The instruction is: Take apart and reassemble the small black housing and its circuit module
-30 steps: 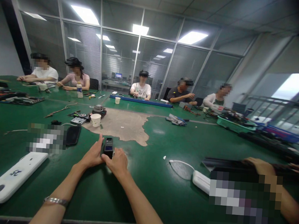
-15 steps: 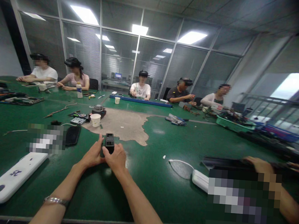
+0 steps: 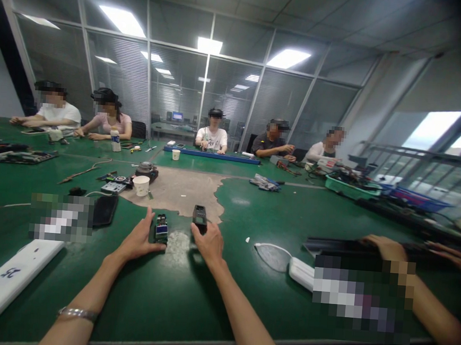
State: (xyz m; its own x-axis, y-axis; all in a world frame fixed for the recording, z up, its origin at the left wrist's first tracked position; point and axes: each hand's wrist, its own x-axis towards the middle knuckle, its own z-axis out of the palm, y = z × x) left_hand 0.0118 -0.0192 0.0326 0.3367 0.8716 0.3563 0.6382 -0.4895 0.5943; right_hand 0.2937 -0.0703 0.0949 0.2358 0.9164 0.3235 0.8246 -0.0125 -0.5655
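A small device part with a green circuit board and bluish screen [image 3: 161, 230] stands on the green table. My left hand [image 3: 140, 236] is beside it, thumb stretched along its near side and index finger pointing away; whether it touches the part I cannot tell. My right hand [image 3: 209, 241] grips a black plastic casing [image 3: 200, 216] with a window-like cutout, held to the right, apart from the circuit board part.
Left are a white power strip-like bar [image 3: 14, 278] and a black phone-like slab [image 3: 105, 209]. A paper cup [image 3: 141, 185] stands ahead. At right lie a white corded device [image 3: 301, 274] and another person's hand [image 3: 388, 248] on a black part. Several co-workers sit across the table.
Both hands were together at the black casing. Now my right hand has moved right with the casing, and the circuit board part shows by my left hand.
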